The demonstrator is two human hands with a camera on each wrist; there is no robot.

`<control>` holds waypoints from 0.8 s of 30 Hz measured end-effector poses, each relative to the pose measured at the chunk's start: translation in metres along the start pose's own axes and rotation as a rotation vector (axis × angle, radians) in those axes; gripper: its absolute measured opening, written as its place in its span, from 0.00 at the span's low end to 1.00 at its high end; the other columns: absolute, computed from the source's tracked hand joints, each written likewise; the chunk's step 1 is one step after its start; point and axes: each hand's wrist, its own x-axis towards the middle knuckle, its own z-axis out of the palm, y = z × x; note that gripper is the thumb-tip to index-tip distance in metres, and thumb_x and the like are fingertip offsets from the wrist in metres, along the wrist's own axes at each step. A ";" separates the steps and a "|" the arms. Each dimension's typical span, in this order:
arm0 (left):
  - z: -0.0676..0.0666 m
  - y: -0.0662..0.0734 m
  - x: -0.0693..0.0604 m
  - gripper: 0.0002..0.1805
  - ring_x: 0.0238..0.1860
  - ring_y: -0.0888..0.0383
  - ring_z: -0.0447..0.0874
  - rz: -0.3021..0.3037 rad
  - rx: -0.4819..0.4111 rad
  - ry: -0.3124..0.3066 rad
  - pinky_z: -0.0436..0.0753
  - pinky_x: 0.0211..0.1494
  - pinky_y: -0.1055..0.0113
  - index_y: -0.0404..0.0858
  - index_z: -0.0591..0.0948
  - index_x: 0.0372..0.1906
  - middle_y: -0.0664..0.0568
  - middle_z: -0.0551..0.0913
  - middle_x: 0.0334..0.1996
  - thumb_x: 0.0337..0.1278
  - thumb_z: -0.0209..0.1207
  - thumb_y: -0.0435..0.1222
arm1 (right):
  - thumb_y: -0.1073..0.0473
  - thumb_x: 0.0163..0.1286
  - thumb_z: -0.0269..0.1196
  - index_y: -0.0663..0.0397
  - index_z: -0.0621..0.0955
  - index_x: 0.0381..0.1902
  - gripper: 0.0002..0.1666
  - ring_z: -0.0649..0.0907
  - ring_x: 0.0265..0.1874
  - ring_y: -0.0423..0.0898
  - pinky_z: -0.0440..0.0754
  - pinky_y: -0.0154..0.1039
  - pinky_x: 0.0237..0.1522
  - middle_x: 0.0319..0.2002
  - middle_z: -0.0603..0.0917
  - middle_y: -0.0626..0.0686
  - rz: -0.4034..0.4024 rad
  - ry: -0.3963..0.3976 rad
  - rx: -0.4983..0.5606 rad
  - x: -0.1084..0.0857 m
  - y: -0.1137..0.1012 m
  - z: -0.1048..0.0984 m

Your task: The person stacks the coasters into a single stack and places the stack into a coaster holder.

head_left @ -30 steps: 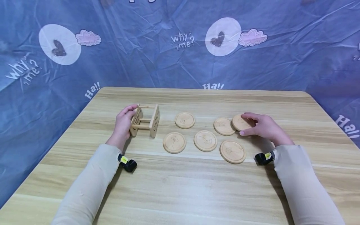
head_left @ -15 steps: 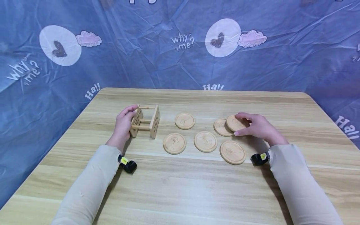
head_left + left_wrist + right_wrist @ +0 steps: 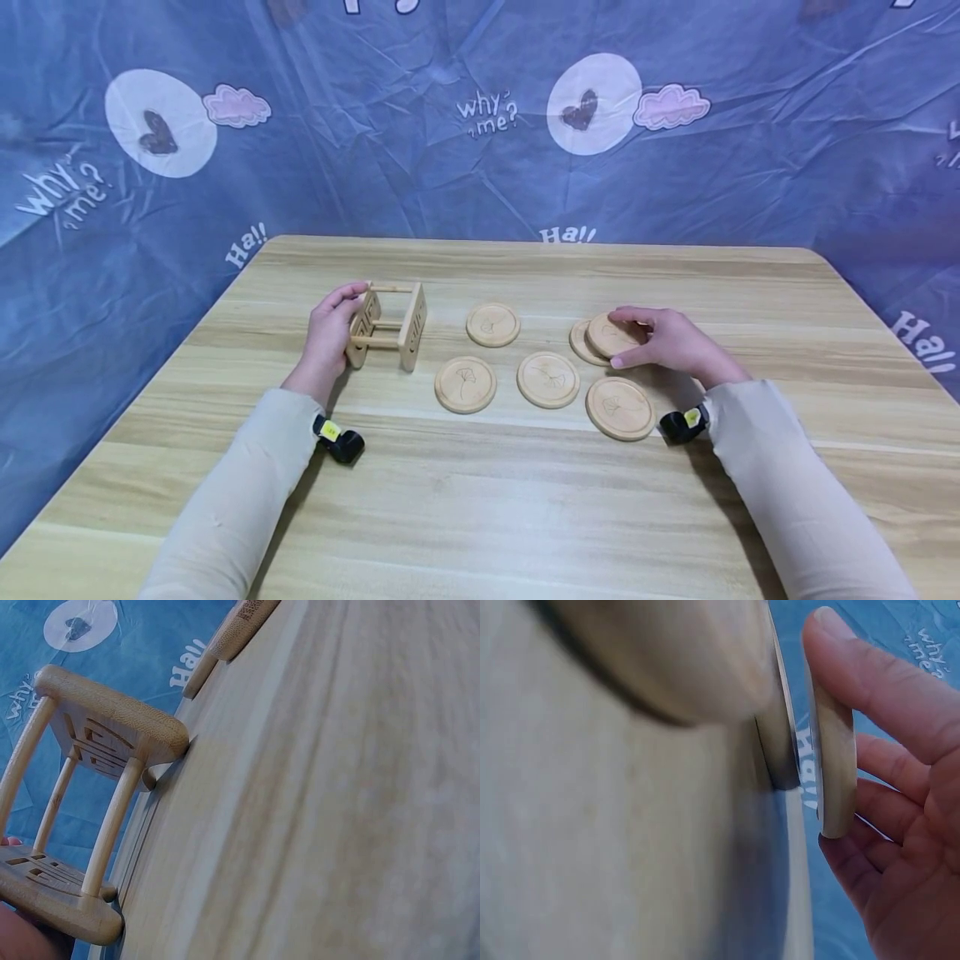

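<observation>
Head view: pale wood-grain table (image 3: 465, 508), rack toward the left, round coasters middle to right.
Right hand (image 3: 675, 340): thumb and fingers partly spread, pinching the held coaster (image 3: 611, 336) at its edge.
Held coaster: light wood, thick plain side, raised border, faint line engraving; lifted off the table, partly covering the overlapped coaster (image 3: 580, 343) in head view; right wrist view shows a gap between it and the tabletop.
Left hand (image 3: 327, 333): fingers bent round the outer panel of the wooden rack (image 3: 413, 327); thumb not clear.
Wooden rack: standing on table, two cut-out end panels, rounded corners, slim dowels joining them.
Other coasters (image 3: 548, 380): four, flat on table between rack and right hand, leaf line drawings on top.
Backdrop (image 3: 375, 150): blue, creased, printed hearts and lettering.
</observation>
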 end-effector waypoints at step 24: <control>-0.001 0.000 0.000 0.16 0.49 0.65 0.68 0.000 0.006 0.002 0.67 0.59 0.70 0.38 0.77 0.53 0.60 0.73 0.44 0.62 0.49 0.32 | 0.48 0.43 0.75 0.58 0.70 0.62 0.49 0.67 0.62 0.58 0.64 0.53 0.62 0.62 0.70 0.62 -0.069 -0.011 -0.046 0.012 -0.005 0.012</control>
